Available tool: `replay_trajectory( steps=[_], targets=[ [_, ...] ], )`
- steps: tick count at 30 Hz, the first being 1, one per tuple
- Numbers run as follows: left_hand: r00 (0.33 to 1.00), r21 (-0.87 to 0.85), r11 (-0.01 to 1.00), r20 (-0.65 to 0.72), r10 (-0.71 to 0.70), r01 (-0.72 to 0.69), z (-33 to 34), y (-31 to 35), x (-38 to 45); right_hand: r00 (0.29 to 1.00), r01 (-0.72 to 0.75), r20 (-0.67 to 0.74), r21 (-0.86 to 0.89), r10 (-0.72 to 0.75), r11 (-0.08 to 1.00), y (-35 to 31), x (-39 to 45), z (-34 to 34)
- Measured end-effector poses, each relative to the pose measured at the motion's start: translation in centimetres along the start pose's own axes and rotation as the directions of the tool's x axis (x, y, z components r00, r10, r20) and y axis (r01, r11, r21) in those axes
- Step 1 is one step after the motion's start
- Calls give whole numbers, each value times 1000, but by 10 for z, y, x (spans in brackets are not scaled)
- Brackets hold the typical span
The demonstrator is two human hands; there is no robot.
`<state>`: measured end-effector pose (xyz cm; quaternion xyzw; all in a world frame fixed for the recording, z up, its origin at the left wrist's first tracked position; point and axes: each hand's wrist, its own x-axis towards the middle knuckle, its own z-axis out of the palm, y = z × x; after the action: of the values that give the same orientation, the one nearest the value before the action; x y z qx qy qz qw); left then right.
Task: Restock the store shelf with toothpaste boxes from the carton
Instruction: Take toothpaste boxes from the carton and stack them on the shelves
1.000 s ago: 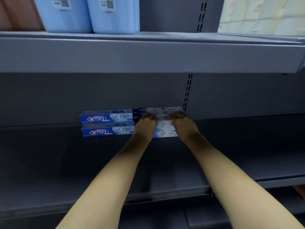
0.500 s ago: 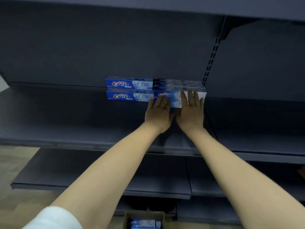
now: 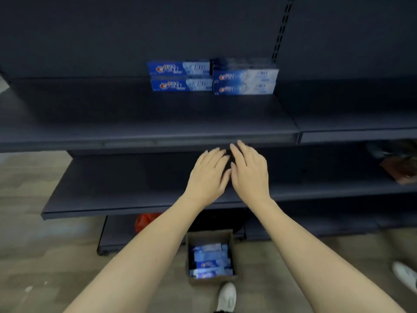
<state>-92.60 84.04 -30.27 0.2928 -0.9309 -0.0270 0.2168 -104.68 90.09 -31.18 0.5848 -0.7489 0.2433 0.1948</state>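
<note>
Below the hands, the carton [image 3: 209, 256] is sitting on the floor, boxes [image 3: 211, 260] lying crosswise, nearer the left hand [image 3: 208, 175] (both hands, right hand [image 3: 249, 171] included, are hanging spread, empty).

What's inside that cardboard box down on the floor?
The carton holds blue toothpaste boxes lying stacked; about four show. Whatever lies beneath them is covered, so the full count is unknown.

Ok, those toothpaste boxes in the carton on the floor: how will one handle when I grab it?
The toothpaste boxes look like long, thin card, so probably stiff and light. Flat sides should keep one from rolling. A glossy-looking print may be slightly slippery. Both hands are empty.
</note>
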Motion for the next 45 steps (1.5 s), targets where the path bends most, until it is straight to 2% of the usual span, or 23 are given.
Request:
replay_trajectory(
  steps=[3,7,14,16,18,21,24,26,29,32,38,45],
  targets=[
    [996,-82,996,82,-20,26,18,2,-47,998,-3,63,25,2,1000,-14,-44,5],
    [979,-93,992,192,-68,87,48,-2,-92,974,-47,223,20,41,999,-20,-89,19],
    [903,-139,935,337,-266,327,121,-24,-145,892,-130,443,60,91,990,-1,-152,80],
    [870,-132,918,392,-299,375,153,-35,-164,817,-189,568,102,99,977,5,-175,106],
    [834,-115,909,457,-309,400,187,-47,-182,711,-254,695,112,107,961,13,-198,133],
    [769,-73,906,560,-309,417,242,-63,-205,587,-285,804,93,96,954,27,-231,180],
    [716,-67,874,605,-348,481,303,-71,-224,460,-284,884,55,85,957,42,-264,233],
    [696,-64,864,624,-357,500,345,-74,-235,406,-255,911,35,74,966,54,-283,270],
    [674,-42,861,642,-366,507,411,-83,-244,397,-210,917,43,45,977,71,-305,334],
    [650,-22,874,677,-344,486,475,-94,-248,373,-106,927,76,-31,991,81,-324,398],
    [599,82,946,756,-264,313,576,-117,-253,139,185,970,171,-198,968,91,-371,489],
    [488,164,979,849,-203,122,635,-133,-260,35,334,966,230,-256,914,104,-381,538]
  ],
)
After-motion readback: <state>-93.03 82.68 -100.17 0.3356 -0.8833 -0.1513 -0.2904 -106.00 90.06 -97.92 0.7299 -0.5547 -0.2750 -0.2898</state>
